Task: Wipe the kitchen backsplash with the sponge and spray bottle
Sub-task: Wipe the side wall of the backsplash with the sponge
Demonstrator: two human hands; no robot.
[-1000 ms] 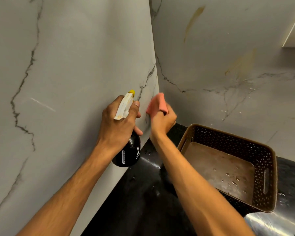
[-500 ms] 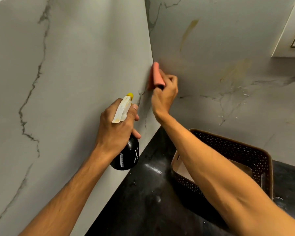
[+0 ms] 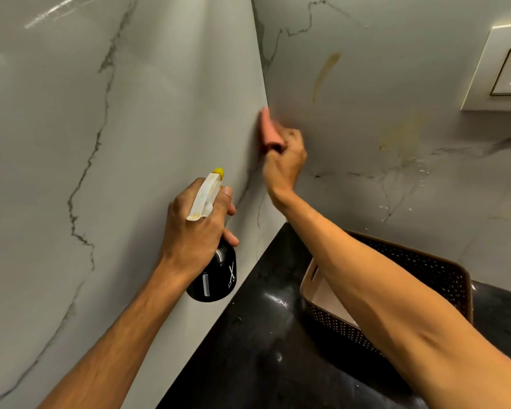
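A pink sponge (image 3: 268,126) is pressed into the corner where the two grey marble backsplash walls (image 3: 366,160) meet. My right hand (image 3: 285,160) grips its lower end, and the sponge is blurred by motion. My left hand (image 3: 194,224) holds a black spray bottle (image 3: 216,280) with a white trigger head and yellow nozzle, upright, close to the left wall. Yellowish stains (image 3: 325,73) mark the right wall above and to the right of the sponge, with water droplets lower down.
A brown perforated basket (image 3: 425,270) stands on the wet black countertop (image 3: 257,349) under my right forearm. A white switch plate (image 3: 502,69) is mounted on the right wall at the upper right.
My right hand has carried the sponge up along the corner from near the counter. The left hand and bottle have stayed about where they were.
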